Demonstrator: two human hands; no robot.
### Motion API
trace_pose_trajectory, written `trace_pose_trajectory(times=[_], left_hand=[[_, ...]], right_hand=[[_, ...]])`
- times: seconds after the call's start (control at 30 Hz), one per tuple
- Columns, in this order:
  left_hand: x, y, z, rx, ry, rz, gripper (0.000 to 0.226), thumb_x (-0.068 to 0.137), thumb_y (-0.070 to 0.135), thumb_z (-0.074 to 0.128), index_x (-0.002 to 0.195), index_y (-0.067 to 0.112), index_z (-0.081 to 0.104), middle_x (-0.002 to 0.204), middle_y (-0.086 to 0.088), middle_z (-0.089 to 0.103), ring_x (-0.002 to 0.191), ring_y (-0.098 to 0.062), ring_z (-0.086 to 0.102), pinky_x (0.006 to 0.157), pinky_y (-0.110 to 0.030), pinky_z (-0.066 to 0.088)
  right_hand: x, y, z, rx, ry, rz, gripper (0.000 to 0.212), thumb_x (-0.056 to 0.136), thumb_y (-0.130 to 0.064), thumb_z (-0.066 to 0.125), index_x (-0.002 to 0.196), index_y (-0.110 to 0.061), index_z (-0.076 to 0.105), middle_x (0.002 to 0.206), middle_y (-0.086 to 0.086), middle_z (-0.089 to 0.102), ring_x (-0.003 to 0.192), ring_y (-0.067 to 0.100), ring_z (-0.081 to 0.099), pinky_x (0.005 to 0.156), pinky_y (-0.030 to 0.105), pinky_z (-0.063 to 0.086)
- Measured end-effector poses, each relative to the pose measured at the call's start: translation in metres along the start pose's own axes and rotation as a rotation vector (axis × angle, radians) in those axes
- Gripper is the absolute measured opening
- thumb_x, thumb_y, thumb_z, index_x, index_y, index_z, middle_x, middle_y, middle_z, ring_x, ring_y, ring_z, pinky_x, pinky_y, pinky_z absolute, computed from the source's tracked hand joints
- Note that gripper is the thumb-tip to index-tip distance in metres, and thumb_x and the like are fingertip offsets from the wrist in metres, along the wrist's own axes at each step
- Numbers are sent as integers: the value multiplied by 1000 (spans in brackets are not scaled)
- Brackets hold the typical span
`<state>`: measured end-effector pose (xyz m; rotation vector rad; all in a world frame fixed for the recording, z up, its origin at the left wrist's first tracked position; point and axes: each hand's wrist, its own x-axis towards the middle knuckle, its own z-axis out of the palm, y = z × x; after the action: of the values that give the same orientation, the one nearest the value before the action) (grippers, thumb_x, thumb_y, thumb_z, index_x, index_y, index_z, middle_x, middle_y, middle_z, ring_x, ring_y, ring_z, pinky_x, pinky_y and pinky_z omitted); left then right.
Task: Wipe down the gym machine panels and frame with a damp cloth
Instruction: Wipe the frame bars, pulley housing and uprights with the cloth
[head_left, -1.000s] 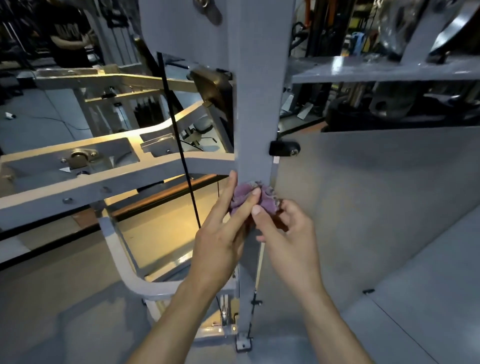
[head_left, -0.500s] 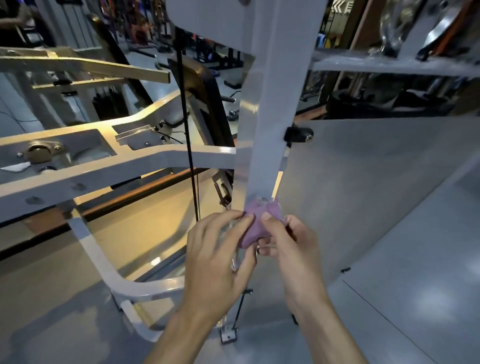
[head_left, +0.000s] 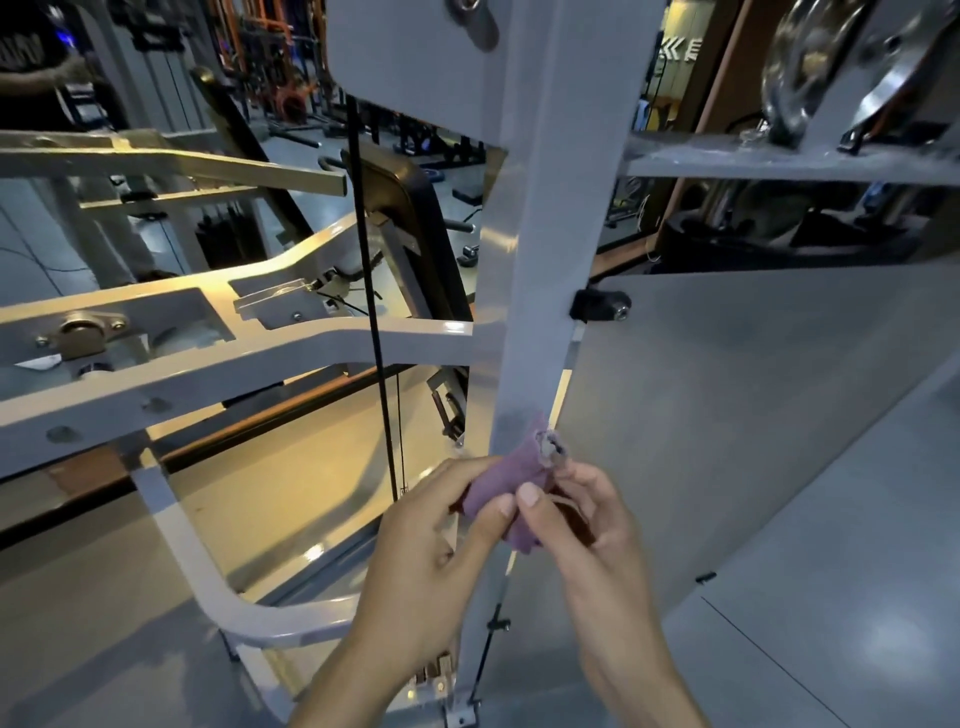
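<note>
1. The cloth (head_left: 511, 491), a small purple rag, is bunched between both hands just in front of the lower part of the grey upright post (head_left: 550, 291); whether its top corner touches the post I cannot tell.
2. The left hand (head_left: 431, 551) pinches the cloth's left side between thumb and curled fingers.
3. The right hand (head_left: 587, 525) grips the right side, thumb on top and fingers curled behind.
4. Judging by this, the step in hand is refolding or regripping the cloth, not a wiping stroke.
5. The next move likely calls for settling the cloth in one hand, pressing it flat on the post and running along it.
6. The side panel (head_left: 727, 415) to the right and the white frame bar (head_left: 234, 374) to the left are near, and probably also need wiping.
7. A black cable (head_left: 371, 312) runs just left of the post; strokes should avoid it.
</note>
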<state>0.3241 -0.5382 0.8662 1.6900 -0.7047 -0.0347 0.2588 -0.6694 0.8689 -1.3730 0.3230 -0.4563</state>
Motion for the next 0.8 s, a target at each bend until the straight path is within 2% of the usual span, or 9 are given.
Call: trace_pose_trajectory(times=[0.07, 0.13, 0.17, 0.3, 0.4, 0.5, 0.57, 0.7, 0.8], left_hand=[[2, 7, 3, -109, -30, -38, 20, 100, 36, 61, 118, 38, 70, 109, 1, 74, 104, -23, 69, 88, -46, 57], [2, 10, 6, -174, -26, -60, 20, 100, 33, 60, 116, 34, 71, 108, -2, 74, 103, -25, 69, 90, -48, 55], [3, 10, 7, -204, -14, -74, 19, 100, 32, 61, 116, 34, 72, 109, -4, 75, 104, -26, 70, 92, -51, 55], [6, 12, 12, -277, 32, -116, 24, 93, 49, 64, 111, 35, 72, 108, -5, 75, 104, -27, 71, 93, -65, 55], [9, 16, 13, -185, 109, -73, 19, 92, 51, 65, 108, 41, 70, 107, 4, 73, 102, -19, 70, 91, -57, 58], [16, 11, 8, -92, 272, -58, 22, 92, 55, 58, 112, 49, 65, 113, 18, 67, 109, -5, 64, 94, -47, 57], [21, 8, 4, -75, 312, -67, 27, 93, 56, 53, 119, 52, 61, 122, 22, 63, 116, -2, 61, 99, -43, 54], [25, 2, 1, -82, 258, -87, 42, 96, 53, 49, 137, 46, 58, 134, 24, 61, 126, -4, 59, 104, -40, 51], [24, -1, 1, -67, 231, -103, 44, 98, 52, 47, 140, 46, 56, 138, 24, 60, 126, 0, 58, 107, -38, 49]], right_hand=[[3, 1, -3, 73, -37, 61, 43, 77, -47, 82, 114, -27, 71, 114, 7, 75, 112, 21, 70, 90, 33, 57], [4, 1, -3, 131, -80, 87, 54, 78, -49, 81, 119, -16, 72, 117, 14, 74, 118, 28, 67, 102, 45, 51], [4, -1, -4, 158, -90, 81, 57, 76, -51, 83, 119, -15, 73, 118, 14, 74, 118, 28, 67, 103, 45, 50], [5, -10, -4, 183, -55, -2, 48, 72, -44, 83, 111, -17, 76, 108, 14, 77, 104, 22, 71, 89, 29, 55], [6, -23, -7, 195, -21, -61, 33, 76, -34, 82, 103, -16, 76, 101, 12, 78, 93, 16, 72, 78, 22, 55], [10, -39, -11, -32, 28, -176, 16, 83, -32, 77, 98, -32, 73, 93, -1, 77, 85, 11, 72, 71, 24, 57], [14, -50, -13, -244, 56, -295, 15, 88, -34, 80, 97, -37, 69, 91, -9, 76, 85, 10, 71, 74, 30, 60], [30, -61, -14, -631, 119, -741, 12, 86, -22, 74, 96, -22, 67, 87, -16, 60, 80, 1, 60, 71, 5, 45], [44, -61, -16, -749, 123, -948, 16, 84, -16, 66, 97, -7, 68, 90, -7, 58, 78, -1, 50, 72, 0, 39]])
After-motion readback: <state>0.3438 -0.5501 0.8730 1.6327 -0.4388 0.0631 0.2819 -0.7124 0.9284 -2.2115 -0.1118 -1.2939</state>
